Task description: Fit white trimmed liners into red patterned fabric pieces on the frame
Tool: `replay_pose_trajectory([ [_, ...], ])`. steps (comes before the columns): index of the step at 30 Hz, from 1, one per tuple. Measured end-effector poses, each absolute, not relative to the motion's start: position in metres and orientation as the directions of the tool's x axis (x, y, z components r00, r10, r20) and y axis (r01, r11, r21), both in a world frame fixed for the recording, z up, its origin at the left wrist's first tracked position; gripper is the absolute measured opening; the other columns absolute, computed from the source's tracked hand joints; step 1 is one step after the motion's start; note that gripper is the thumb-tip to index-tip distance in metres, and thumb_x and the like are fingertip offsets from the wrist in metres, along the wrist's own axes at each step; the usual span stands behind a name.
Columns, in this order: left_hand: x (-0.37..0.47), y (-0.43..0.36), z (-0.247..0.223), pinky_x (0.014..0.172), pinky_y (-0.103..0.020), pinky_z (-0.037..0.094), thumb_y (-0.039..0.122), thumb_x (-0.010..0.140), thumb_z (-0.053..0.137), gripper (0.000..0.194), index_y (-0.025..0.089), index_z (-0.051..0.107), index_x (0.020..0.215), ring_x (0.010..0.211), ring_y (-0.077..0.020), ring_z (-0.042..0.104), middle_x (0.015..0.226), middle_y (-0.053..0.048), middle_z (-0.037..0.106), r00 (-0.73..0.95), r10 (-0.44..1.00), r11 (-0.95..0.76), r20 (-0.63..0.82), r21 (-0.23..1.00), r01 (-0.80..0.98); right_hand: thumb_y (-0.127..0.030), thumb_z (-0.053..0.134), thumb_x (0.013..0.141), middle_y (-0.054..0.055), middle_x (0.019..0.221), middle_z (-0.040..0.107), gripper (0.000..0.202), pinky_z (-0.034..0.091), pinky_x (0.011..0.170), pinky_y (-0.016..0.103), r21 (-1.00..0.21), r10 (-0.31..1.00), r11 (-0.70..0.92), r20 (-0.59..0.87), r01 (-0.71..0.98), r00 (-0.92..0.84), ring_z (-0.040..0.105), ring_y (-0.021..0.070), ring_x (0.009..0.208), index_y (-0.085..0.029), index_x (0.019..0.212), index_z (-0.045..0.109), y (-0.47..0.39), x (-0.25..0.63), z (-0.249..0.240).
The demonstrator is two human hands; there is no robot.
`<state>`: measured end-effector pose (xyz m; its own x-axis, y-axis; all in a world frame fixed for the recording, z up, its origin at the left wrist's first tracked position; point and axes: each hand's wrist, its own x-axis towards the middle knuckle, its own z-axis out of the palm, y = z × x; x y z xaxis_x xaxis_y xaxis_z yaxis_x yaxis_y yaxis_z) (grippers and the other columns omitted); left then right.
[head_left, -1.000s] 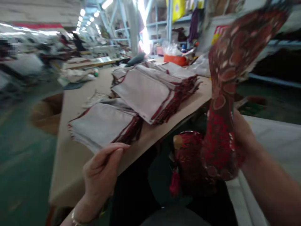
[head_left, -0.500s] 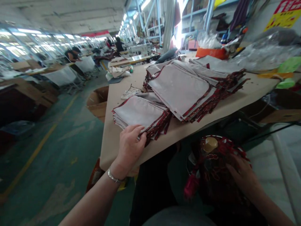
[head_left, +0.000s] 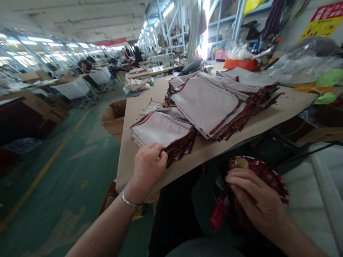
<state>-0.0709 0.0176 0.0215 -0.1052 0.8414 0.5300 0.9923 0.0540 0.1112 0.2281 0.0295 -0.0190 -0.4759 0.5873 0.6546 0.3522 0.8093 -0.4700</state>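
Observation:
My left hand (head_left: 150, 166), with a metal bracelet at the wrist, has its fingers closed on the near corner of a small stack of grey fabric pieces (head_left: 160, 129). These pieces have dark red edging and lie near the table's front edge. My right hand (head_left: 258, 200) is raised off the table to the right, fingers pressed together in a pinch. Whatever is in that pinch, if anything, is hidden. Below and behind it is a round basket (head_left: 280, 178) with red and white trim, with dark red cloth and a yellowish round object (head_left: 241, 163) at it.
A larger stack of grey, red-edged pieces (head_left: 207, 105) covers the middle of the brown table (head_left: 125, 157). Clear plastic bags (head_left: 302, 62) and an orange container (head_left: 241, 64) sit at the back right. A cardboard box (head_left: 114, 119) stands left of the table. People work farther back.
My right hand has risen from the basket and moved left, its fingers drawn together. My left fingers have curled tighter on the stack's corner.

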Motion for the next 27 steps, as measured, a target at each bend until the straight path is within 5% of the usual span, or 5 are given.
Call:
replay_pose_trajectory([
  [9, -0.042, -0.034, 0.026, 0.073, -0.031, 0.050, 0.011, 0.077, 0.049, 0.016, 0.021, 0.059, 0.069, 0.074, -0.0176, 0.062, 0.077, -0.003, 0.066, -0.021, 0.799, -0.147, 0.601, 0.228, 0.962, -0.021, 0.053, 0.088, 0.012, 0.112, 0.061, 0.023, 0.047, 0.089, 0.044, -0.102, 0.455, 0.882, 0.441, 0.461, -0.774, 0.054, 0.0298, 0.107, -0.017, 0.109, 0.061, 0.084, 0.094, 0.026],
  [16, -0.037, -0.049, -0.010, 0.067, -0.029, 0.047, 0.011, 0.075, 0.051, 0.016, 0.021, 0.063, 0.075, 0.072, -0.0175, 0.061, 0.077, -0.003, 0.065, -0.161, 0.871, -0.089, 0.464, 0.471, 0.878, -0.005, 0.046, 0.071, 0.008, 0.094, 0.068, 0.044, 0.048, 0.077, 0.034, -0.273, 0.617, 0.778, 0.502, 0.566, -0.606, 0.063, 0.0226, 0.085, -0.017, 0.111, 0.058, 0.064, 0.162, 0.015],
  [21, 0.007, -0.037, -0.058, 0.050, -0.024, 0.045, 0.018, 0.073, 0.053, 0.011, 0.019, 0.063, 0.075, 0.059, -0.0152, 0.057, 0.065, -0.001, 0.061, -0.341, 0.929, 0.196, -0.143, 0.972, 0.126, 0.000, 0.041, 0.069, 0.005, 0.072, 0.067, 0.032, 0.046, 0.061, 0.031, -0.284, 0.744, 0.668, 0.275, 0.688, -0.609, 0.063, 0.0207, 0.065, -0.019, 0.083, 0.062, 0.006, 0.211, -0.059],
  [24, 0.036, -0.030, -0.068, 0.043, -0.022, 0.046, 0.027, 0.068, 0.067, 0.013, 0.018, 0.060, 0.075, 0.057, -0.0130, 0.055, 0.066, 0.001, 0.059, -0.227, 0.864, 0.324, -0.450, 0.841, -0.434, -0.003, 0.040, 0.076, 0.004, 0.067, 0.068, 0.030, 0.046, 0.055, 0.028, -0.454, 0.832, 0.494, 0.000, 0.742, -0.555, 0.064, 0.0186, 0.057, -0.021, 0.078, 0.065, -0.016, 0.222, -0.113],
  [27, 0.052, -0.028, -0.074, 0.051, -0.024, 0.052, 0.031, 0.062, 0.076, 0.026, 0.018, 0.058, 0.076, 0.058, -0.0124, 0.057, 0.066, 0.001, 0.061, -0.093, 0.832, 0.376, -0.548, 0.678, -0.631, -0.019, 0.043, 0.085, 0.002, 0.069, 0.070, 0.025, 0.049, 0.055, 0.026, -0.739, 0.861, 0.272, -0.099, 0.616, -0.499, 0.066, 0.0182, 0.060, -0.024, 0.080, 0.068, -0.023, 0.233, -0.134],
])
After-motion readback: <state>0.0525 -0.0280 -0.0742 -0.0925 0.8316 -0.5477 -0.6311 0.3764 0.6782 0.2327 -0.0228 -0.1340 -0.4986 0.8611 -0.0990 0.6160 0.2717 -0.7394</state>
